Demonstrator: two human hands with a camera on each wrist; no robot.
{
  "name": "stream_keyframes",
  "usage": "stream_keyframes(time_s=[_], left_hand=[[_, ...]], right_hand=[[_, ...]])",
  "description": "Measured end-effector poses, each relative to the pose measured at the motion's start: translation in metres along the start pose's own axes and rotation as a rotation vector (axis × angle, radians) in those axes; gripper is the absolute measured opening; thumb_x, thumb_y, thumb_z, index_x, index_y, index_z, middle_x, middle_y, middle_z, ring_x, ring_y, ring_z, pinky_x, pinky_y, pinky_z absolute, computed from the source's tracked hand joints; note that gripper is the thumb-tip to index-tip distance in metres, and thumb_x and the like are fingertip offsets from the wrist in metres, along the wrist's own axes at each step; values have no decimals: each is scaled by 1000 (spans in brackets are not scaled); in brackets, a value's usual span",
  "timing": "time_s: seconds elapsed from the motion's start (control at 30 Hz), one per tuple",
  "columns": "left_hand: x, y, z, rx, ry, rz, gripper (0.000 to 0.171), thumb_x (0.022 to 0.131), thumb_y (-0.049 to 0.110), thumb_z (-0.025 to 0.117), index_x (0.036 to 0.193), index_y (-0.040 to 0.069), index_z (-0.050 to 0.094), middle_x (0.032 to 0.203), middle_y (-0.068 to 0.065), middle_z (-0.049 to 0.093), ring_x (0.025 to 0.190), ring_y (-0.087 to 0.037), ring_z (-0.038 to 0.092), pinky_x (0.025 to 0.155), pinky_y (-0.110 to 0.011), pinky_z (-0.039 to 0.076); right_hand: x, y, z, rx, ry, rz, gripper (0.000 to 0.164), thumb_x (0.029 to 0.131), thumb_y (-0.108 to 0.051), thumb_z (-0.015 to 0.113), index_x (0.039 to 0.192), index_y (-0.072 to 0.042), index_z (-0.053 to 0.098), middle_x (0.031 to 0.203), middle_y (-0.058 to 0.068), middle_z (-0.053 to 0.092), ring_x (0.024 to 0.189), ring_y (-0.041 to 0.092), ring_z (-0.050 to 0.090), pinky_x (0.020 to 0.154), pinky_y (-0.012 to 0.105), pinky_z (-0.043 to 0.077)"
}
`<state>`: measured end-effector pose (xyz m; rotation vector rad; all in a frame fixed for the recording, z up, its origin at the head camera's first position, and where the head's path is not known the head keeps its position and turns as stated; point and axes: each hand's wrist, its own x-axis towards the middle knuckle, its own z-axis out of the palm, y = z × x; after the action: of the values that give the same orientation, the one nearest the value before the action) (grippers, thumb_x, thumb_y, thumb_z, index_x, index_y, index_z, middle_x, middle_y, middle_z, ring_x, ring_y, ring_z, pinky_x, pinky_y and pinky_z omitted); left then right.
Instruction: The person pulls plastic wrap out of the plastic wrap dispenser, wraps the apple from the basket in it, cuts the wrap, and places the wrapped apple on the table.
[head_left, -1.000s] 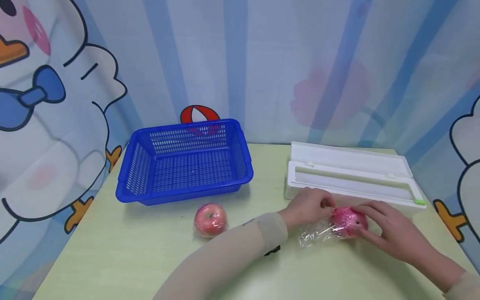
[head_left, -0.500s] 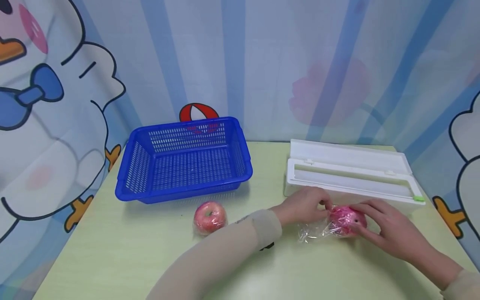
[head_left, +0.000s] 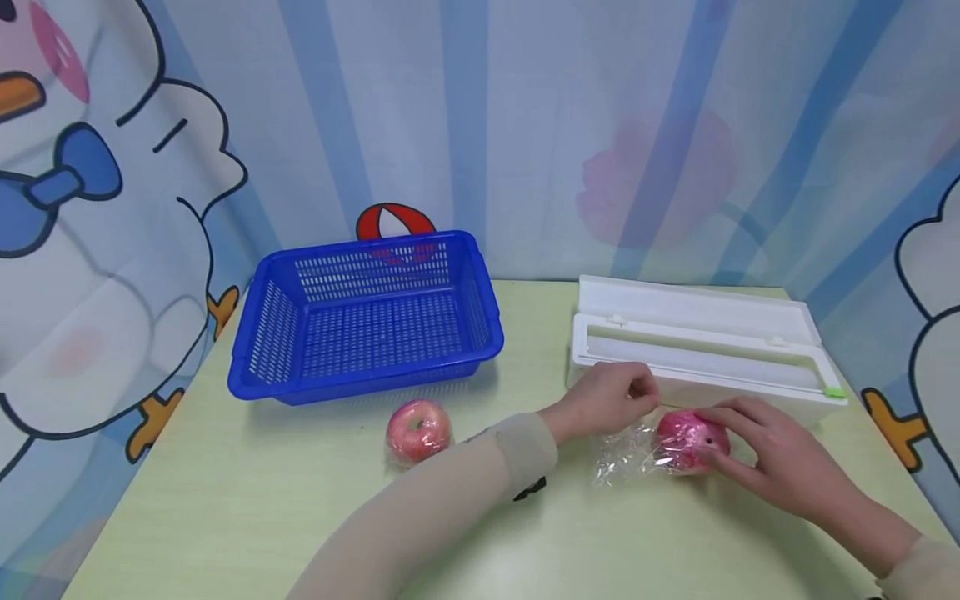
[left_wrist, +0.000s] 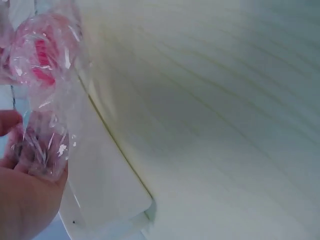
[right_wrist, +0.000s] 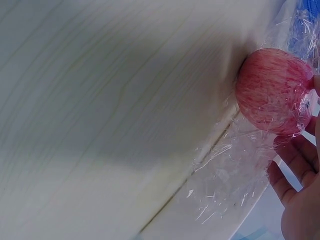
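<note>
A pinkish-red apple (head_left: 684, 442) lies on the table at the right, partly covered in clear plastic wrap. My right hand (head_left: 780, 454) holds it from the right between thumb and fingers. Loose crumpled plastic wrap (head_left: 622, 457) trails from its left side. My left hand (head_left: 607, 400) is just left of the apple, with curled thumb and forefinger pinching the wrap. In the left wrist view, clear wrap (left_wrist: 47, 150) spreads over the fingers of that hand. The right wrist view shows the streaked red apple (right_wrist: 275, 90) with loose film around it.
A white plastic wrap dispenser (head_left: 705, 383) with its lid raised stands right behind the hands. A blue basket (head_left: 367, 387) stands at the back left. Another apple (head_left: 418, 432), wrapped in film, lies before it, near my left sleeve (head_left: 450, 492). A printed curtain (head_left: 525, 125) hangs behind.
My left hand has drawn slightly up and away from the apple, leaving a wider gap. My right hand stays on the apple. The whole head view has shifted a little.
</note>
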<state>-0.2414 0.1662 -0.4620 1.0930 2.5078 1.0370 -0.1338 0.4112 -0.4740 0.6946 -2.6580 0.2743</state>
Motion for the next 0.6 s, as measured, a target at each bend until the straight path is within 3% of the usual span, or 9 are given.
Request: stream_keyframes(time_s=[0.2,0.33,0.47,0.6], left_hand=[[0,6,3,-138,75,-119,7,106,23,68,105,16,70,91,11,66,83,0,59,76,-14,49],[-1,9,6,-213,110,-176,9,105,25,70,100,17,67,87,11,65,81,-3,59,73,-18,48],[0,11,8,-292,71,-179,12,106,27,67,98,19,65,96,12,72,88,-2,62,77,-19,49],[1,11,10,-356,16,-149,12,109,25,63,99,19,63,108,10,79,98,0,67,87,-20,50]], right_hand=[[0,-2,-1,-18,-11,6,50,78,-30,95,122,-16,77,103,-6,65,88,11,56,70,37,57],[0,-2,-3,-26,-32,10,51,77,-32,96,121,-15,77,103,-6,66,86,13,59,71,39,58],[0,-2,-3,-29,-46,12,51,77,-33,96,121,-15,77,106,-3,69,89,18,64,74,45,60],[1,-2,-3,-7,-47,23,52,76,-28,96,121,-13,77,116,5,70,103,27,67,82,53,62]])
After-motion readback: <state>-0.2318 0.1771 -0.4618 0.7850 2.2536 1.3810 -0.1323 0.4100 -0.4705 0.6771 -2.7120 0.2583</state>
